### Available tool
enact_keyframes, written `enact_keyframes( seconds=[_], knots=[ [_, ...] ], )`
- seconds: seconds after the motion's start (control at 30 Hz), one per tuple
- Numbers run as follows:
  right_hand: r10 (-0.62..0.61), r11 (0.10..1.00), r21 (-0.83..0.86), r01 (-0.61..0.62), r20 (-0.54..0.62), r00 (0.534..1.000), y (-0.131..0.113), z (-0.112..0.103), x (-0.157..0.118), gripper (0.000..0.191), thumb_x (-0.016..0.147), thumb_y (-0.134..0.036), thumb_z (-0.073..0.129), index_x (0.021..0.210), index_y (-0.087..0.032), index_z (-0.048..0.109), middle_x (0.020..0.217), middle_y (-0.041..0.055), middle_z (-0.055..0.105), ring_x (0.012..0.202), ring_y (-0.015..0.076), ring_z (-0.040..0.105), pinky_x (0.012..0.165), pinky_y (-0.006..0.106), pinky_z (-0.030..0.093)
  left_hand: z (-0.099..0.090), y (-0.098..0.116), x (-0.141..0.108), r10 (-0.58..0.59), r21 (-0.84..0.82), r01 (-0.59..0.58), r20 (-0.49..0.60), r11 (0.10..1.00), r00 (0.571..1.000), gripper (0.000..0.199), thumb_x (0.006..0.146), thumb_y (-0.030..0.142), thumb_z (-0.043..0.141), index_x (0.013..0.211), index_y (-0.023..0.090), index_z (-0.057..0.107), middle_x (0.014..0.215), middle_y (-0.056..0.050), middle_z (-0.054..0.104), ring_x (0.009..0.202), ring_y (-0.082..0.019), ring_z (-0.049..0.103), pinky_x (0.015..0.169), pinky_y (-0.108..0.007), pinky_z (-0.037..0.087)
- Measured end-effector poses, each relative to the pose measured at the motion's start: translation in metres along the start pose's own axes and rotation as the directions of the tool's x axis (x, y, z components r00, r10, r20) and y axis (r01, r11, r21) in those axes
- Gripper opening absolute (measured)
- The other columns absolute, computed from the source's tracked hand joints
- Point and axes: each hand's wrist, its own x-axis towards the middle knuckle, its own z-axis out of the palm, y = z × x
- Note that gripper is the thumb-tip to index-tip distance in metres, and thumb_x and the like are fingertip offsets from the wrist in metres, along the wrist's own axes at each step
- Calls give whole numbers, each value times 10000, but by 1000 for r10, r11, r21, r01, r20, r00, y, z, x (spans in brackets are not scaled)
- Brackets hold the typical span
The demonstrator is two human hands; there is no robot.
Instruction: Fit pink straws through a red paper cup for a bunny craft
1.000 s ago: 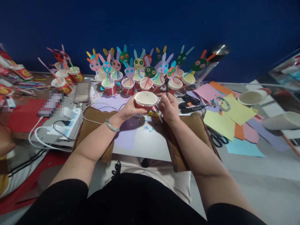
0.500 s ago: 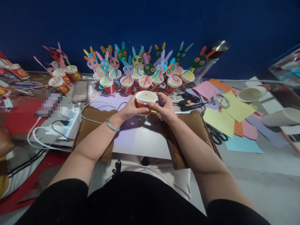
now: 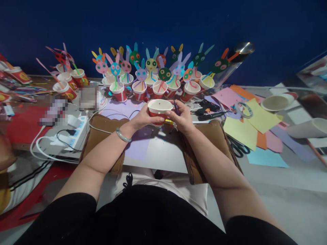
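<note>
A red paper cup (image 3: 158, 115) with a white rim is held upright between my hands above the table, its mouth squeezed to an oval. A small dark spot shows inside it. My left hand (image 3: 143, 118) is wrapped round the cup's left side, thumb across its front. My right hand (image 3: 182, 117) presses its thumb to the cup's right side and also grips a dark, slim tool (image 3: 176, 107) between its fingers. Something yellow (image 3: 168, 121) shows beneath the right thumb. Behind the hands stand several red cups (image 3: 139, 92) bearing colourful paper rabbit figures.
Brown cushions (image 3: 98, 136) lie under both forearms. A power strip (image 3: 76, 132) with white cables is at left, beside a phone (image 3: 54, 110). To the right are coloured paper sheets (image 3: 240, 131), black scissors (image 3: 238, 148) and a tape roll (image 3: 244, 110). Another person's arm (image 3: 5, 149) shows at far left.
The view has shifted slightly. Both hands keep hold of the cup in nearly the same pose, and the dark tool is still in my right hand.
</note>
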Motion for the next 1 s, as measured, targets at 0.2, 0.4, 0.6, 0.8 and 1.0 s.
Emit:
enact_keyframes(
  seconds=[0.2,0.4,0.6,0.8,1.0],
  knots=[
    [7,1000,13,-7,-1,1000,-4,1,-1,666,624,-694,892,1038,-207,703,885,11,690,694,129,567,603,260,482,1,0,0,22,3,-22,-17,1000,1000,798,577,468,982,1224,163,627,1229,-158,754,1174,-315,705,1062,-461,522],
    [9,999,34,-9,7,1000,-4,1,-1,659,621,-686,897,1017,-200,693,877,14,686,737,144,602,625,262,501,0,3,1,7,-3,-7,-27,1000,1000,882,540,577,980,1224,148,627,1248,-173,747,1177,-334,711,1042,-442,534],
    [38,997,74,-37,-1,999,1,2,3,644,645,-750,847,974,-221,683,642,-47,515,532,100,439,473,248,350,6,7,0,-38,-118,32,-51,993,998,911,714,934,616,1205,171,695,1245,-160,760,1363,-384,612,1075,-481,540],
    [93,980,176,-98,34,995,0,1,6,717,626,-817,811,999,-215,703,505,-109,272,432,63,199,415,250,151,10,5,3,-110,-222,111,17,969,994,940,765,977,471,1190,185,747,1153,-116,802,1394,-396,586,1106,-517,537],
    [102,977,173,-127,145,984,2,2,4,699,678,-810,788,1030,-215,684,542,-101,322,437,56,218,423,245,162,10,3,0,-106,-175,104,1,979,994,716,849,824,582,1193,221,760,1245,-76,784,1335,-352,648,1130,-487,527]
  ],
)
